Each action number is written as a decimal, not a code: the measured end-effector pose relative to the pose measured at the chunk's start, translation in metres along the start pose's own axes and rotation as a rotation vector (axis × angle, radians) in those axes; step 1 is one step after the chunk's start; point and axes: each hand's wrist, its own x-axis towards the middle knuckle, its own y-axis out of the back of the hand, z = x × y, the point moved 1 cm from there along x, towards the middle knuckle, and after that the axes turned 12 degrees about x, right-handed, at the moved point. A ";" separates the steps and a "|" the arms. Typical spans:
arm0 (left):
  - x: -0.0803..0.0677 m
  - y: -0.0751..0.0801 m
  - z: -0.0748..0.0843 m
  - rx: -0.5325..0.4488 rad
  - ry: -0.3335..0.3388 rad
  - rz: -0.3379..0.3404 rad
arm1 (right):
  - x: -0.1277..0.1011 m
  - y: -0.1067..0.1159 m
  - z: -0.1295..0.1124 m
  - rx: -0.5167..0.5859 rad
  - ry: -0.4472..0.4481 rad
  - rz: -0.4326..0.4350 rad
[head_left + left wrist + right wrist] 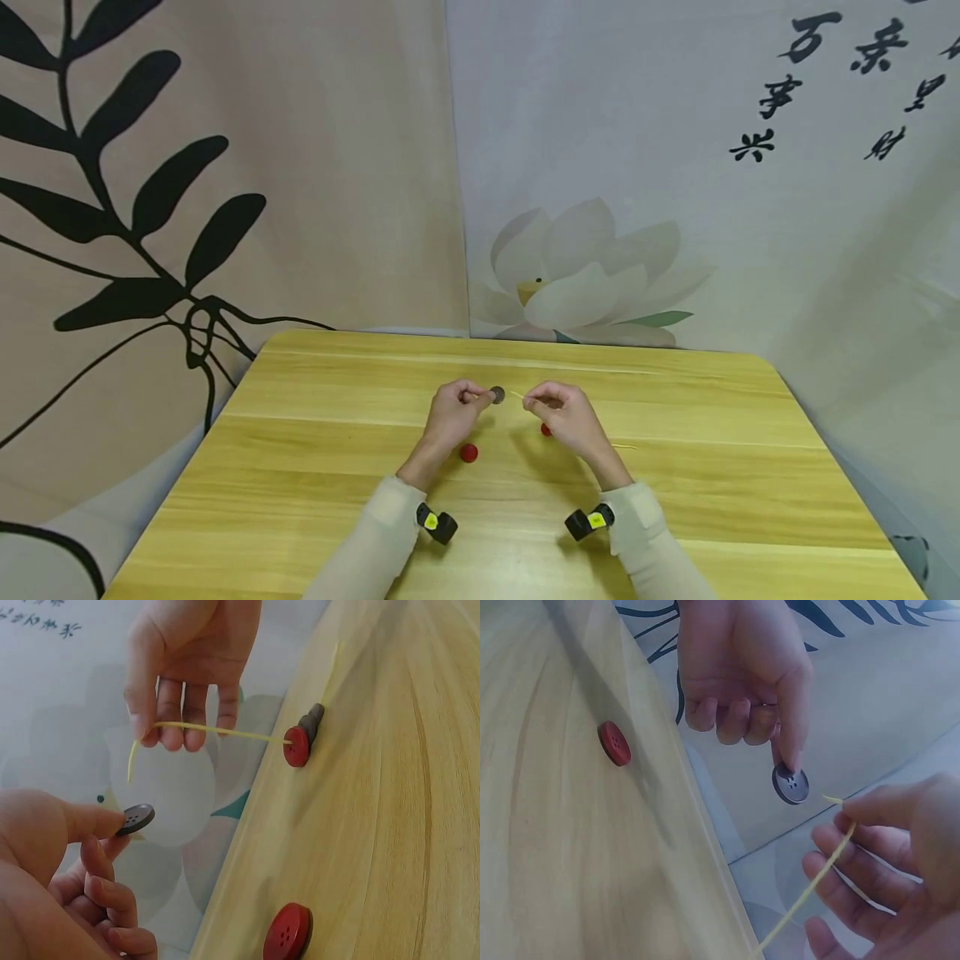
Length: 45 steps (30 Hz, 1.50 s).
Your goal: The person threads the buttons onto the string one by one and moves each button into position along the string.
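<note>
Your left hand [450, 412] pinches a grey button [497, 394] above the bench [300, 467] — your right hand [566, 412] pinches the yellow thread [217, 731], its tip just beside the button.

The surface [300, 467] is pale wood-grain laminate, smooth with a soft sheen. The grey button [790, 784] looks like hard plastic, slightly glossy, with four holes. The two red buttons [288, 933] are matt plastic. The yellow cord [217, 731] looks thin, smooth and waxy. The backdrop [675, 208] is printed cloth, matt. The sleeves [375, 542] are soft cream knit.
</note>
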 end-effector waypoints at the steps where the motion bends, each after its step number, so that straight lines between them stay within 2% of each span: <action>1: 0.000 0.000 0.000 -0.001 0.002 0.000 | 0.000 0.000 -0.001 -0.003 0.000 0.000; 9: -0.001 -0.003 0.002 -0.004 0.012 -0.006 | -0.001 -0.002 -0.002 -0.009 -0.001 -0.004; 16: -0.001 -0.005 0.004 0.012 -0.010 -0.005 | -0.001 -0.004 -0.004 -0.010 0.000 -0.002; 24: -0.002 -0.006 0.005 0.013 0.003 -0.012 | -0.003 -0.006 -0.002 -0.009 -0.007 -0.003; 45: -0.003 -0.010 0.011 0.020 -0.023 -0.004 | -0.003 -0.006 0.001 -0.031 0.007 0.006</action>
